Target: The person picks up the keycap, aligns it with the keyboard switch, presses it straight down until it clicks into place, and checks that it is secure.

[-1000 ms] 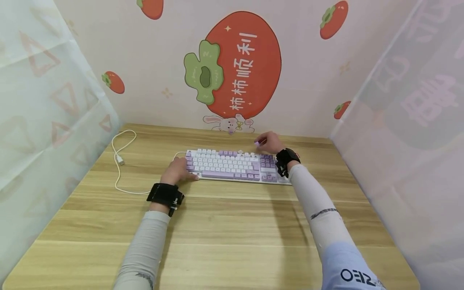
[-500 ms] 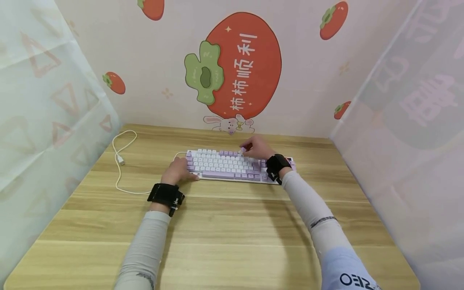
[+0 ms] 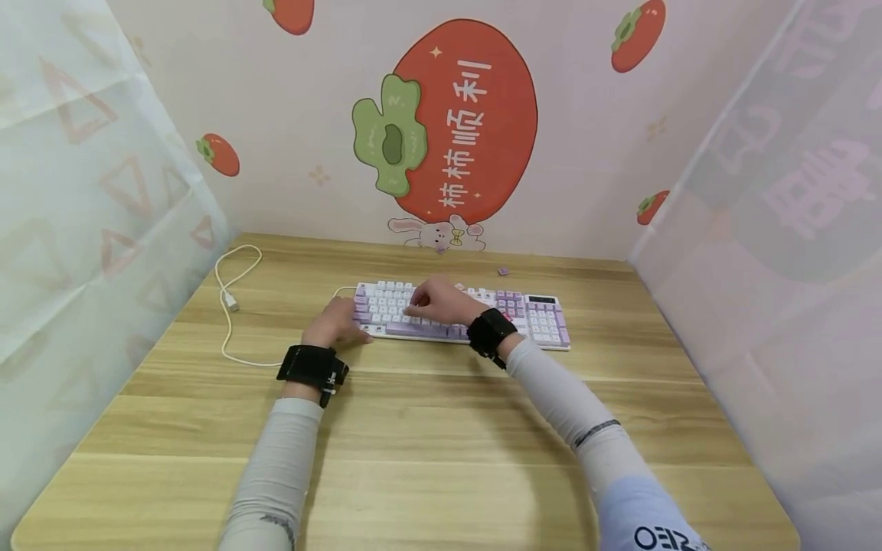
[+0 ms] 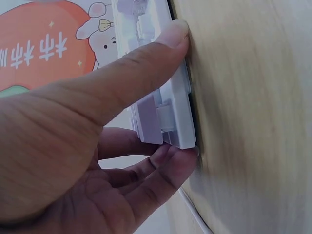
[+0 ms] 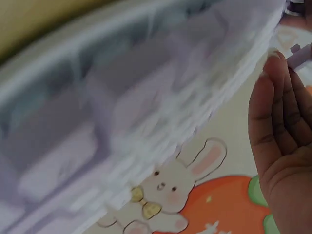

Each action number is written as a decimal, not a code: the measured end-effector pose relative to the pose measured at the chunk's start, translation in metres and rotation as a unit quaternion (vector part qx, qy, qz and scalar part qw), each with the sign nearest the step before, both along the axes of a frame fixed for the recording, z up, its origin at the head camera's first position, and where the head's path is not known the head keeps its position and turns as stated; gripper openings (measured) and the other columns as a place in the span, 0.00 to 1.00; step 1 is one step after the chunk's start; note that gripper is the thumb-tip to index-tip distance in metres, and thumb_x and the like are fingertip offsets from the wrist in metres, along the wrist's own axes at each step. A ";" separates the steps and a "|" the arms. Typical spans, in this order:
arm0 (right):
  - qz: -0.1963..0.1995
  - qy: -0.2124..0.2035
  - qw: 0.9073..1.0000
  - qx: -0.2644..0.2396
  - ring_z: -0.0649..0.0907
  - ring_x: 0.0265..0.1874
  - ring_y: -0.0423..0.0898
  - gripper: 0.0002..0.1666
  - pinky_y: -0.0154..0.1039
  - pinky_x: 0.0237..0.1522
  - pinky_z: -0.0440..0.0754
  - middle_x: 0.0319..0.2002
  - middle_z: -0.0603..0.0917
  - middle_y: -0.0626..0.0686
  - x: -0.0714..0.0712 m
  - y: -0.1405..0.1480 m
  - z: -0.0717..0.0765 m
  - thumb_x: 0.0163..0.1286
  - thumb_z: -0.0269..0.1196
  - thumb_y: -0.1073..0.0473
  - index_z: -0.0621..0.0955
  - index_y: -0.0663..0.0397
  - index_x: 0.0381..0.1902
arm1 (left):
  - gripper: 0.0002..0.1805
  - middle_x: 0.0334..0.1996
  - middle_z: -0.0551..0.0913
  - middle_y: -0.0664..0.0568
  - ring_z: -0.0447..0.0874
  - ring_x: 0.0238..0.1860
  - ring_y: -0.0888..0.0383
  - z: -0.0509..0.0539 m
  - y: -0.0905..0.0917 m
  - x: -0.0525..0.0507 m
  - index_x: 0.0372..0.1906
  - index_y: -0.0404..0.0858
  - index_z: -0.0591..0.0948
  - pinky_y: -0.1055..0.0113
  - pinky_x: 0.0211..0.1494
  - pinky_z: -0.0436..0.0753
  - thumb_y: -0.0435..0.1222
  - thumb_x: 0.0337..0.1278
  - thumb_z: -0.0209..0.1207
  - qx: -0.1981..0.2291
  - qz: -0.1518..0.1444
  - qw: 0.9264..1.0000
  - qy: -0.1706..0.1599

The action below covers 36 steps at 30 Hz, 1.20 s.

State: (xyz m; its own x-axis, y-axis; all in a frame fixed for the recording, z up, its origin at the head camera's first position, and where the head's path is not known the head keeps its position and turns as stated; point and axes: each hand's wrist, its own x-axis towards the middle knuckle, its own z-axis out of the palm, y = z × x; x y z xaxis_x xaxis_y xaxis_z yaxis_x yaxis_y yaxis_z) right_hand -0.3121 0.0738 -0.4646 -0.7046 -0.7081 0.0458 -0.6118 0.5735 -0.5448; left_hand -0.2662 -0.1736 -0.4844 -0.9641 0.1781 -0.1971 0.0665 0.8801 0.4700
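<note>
A white and lilac keyboard (image 3: 544,325) lies across the table. At its left end my left hand (image 3: 333,321) holds on, thumb (image 4: 173,36) over the front edge and fingertips against the side. My right hand (image 3: 444,301) hovers over the left-middle keys, hiding some of them. In the right wrist view its fingers (image 5: 263,102) pinch a small lilac keycap (image 5: 299,58), partly cut off by the frame edge. Behind the keyboard another purple keycap (image 3: 503,271) rests on the table. A pinkish spot (image 3: 459,286) shows at the keyboard's back row.
A white USB cable (image 3: 223,337) loops over the left of the wooden table (image 3: 413,444), its plug (image 3: 230,302) loose. A printed wall (image 3: 310,115) stands behind the table, with hanging cloths at both sides.
My right hand has moved left from behind the keyboard's right part to above its left-middle keys. The purple keycap behind the keyboard has come into sight. My left hand stays put.
</note>
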 end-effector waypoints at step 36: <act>-0.060 0.232 0.960 0.142 0.79 0.23 0.41 0.18 0.38 0.28 0.80 0.23 0.83 0.45 0.037 -0.081 -0.030 0.70 0.66 0.43 0.86 0.49 0.27 | 0.29 0.46 0.81 0.34 0.75 0.42 0.46 0.000 0.003 0.000 0.49 0.23 0.77 0.50 0.52 0.79 0.39 0.49 0.75 -0.012 -0.014 1.000 0.024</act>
